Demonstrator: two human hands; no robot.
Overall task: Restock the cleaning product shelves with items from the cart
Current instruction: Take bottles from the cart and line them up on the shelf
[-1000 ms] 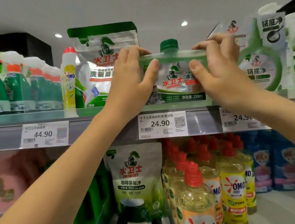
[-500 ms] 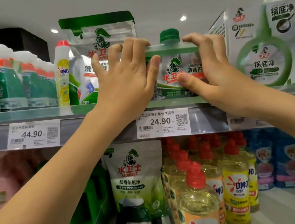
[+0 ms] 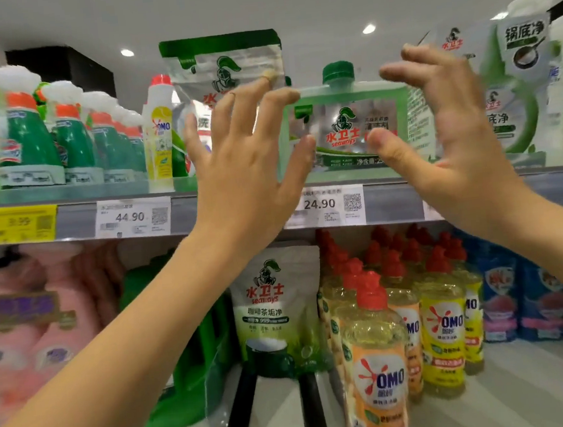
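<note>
Upright on the upper shelf (image 3: pixel 393 203), between the two hands and above the 24.90 price tag (image 3: pixel 327 206): the flat green bottle (image 3: pixel 347 129), green cap on top. Held up on either side of it, fingers spread and loosely bent, clasping nothing: left hand (image 3: pixel 249 172) at its left edge, right hand (image 3: pixel 454 140) at its right, thumb in front of the label; fingertip contact impossible to tell through the blur. Behind the left hand a silver-green pouch (image 3: pixel 223 68), behind the right a white-green box (image 3: pixel 507 91), below both red-capped yellow bottles (image 3: pixel 443 328).

flat bottle (image 3: pixel 343 122): pale green, green cap | pouch (image 3: pixel 223 65): silver, green top | dish-soap bottles (image 3: pixel 373 341): yellow, red caps
</note>
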